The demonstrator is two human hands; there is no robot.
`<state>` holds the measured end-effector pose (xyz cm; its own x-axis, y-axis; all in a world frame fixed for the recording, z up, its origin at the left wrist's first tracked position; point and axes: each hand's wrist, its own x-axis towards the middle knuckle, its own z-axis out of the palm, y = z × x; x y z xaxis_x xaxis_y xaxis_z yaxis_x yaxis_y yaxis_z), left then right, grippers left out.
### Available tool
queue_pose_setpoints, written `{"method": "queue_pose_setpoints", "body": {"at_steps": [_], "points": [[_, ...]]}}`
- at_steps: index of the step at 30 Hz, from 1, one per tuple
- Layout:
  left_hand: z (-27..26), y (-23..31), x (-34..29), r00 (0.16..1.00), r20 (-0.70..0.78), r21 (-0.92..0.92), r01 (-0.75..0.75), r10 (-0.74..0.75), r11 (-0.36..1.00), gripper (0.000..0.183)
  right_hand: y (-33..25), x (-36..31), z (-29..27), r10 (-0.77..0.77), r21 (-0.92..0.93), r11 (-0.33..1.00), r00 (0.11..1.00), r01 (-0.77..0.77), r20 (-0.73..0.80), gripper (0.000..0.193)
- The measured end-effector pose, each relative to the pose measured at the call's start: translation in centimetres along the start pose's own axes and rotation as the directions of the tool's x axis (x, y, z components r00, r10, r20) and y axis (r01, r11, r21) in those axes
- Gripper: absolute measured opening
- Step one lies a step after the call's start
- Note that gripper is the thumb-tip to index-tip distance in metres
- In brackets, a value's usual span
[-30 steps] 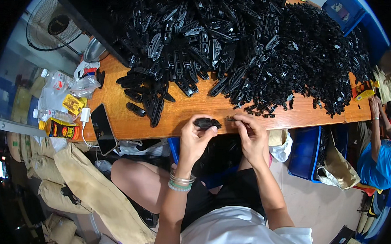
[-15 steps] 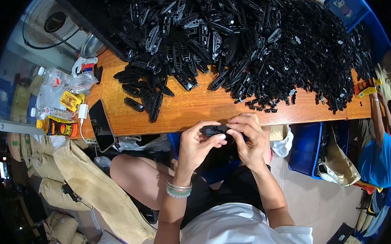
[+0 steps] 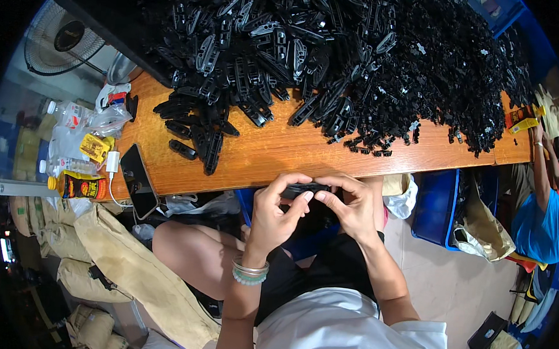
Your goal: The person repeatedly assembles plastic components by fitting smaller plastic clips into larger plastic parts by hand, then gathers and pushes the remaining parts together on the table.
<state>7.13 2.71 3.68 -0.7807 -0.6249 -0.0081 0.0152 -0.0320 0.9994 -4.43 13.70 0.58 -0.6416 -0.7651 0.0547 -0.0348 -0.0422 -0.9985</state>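
Between both hands, just past the table's front edge and above my lap, is a long black plastic part (image 3: 299,189). My left hand (image 3: 279,206) grips its left end, thumb against fingers. At its right end my right hand (image 3: 349,202) pinches it with thumb and fingertips; whether a smaller piece is in those fingers I cannot make out. On the wooden table (image 3: 261,158) lies a big heap of similar long black parts (image 3: 254,59). To its right spreads a heap of small black clips (image 3: 436,75). A few long parts (image 3: 211,151) lie loose at the left front.
A phone (image 3: 138,181) with a white cable, bottles (image 3: 80,185) and plastic bags (image 3: 108,120) crowd the table's left end. A fan (image 3: 68,36) stands behind. Below right is a blue bin (image 3: 439,208). A person in a blue shirt (image 3: 539,226) works at the far right.
My right fingers have curled closer over the part's right end, and the part sits flatter between the hands. The whole view has shifted slightly, with the table contents appearing farther left and up.
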Motion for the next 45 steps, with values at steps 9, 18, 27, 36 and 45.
{"method": "queue_pose_setpoints", "body": {"at_steps": [9,18,27,36,45], "points": [[0.5,-1.6,4.4,0.992,-0.066,-0.014,0.110,-0.111,0.994,0.015,-0.3,2.7,-3.1,-0.526,-0.603,0.734,0.824,0.313,-0.212,0.013],[5.1,-1.7,10.5,0.956,-0.026,0.703,-0.190,0.291,0.686,0.027,-0.5,5.3,-4.6,-0.356,-0.782,0.611,0.925,0.121,-0.135,0.013],[3.7,-1.0,9.1,0.917,-0.066,0.812,-0.180,0.392,0.556,0.017,0.3,5.5,-4.6,-0.554,-0.721,0.618,0.824,0.314,-0.116,0.010],[0.4,0.0,3.2,0.993,-0.091,0.116,0.083,-0.073,0.990,0.023,-1.3,3.3,-2.4,-0.229,-0.043,0.972,0.878,0.233,-0.420,0.016],[0.2,0.3,0.5,1.000,0.019,0.052,-0.014,0.013,0.999,0.022,-2.9,1.3,-1.5,-0.371,-0.097,0.926,0.928,0.365,-0.045,0.013]]}}
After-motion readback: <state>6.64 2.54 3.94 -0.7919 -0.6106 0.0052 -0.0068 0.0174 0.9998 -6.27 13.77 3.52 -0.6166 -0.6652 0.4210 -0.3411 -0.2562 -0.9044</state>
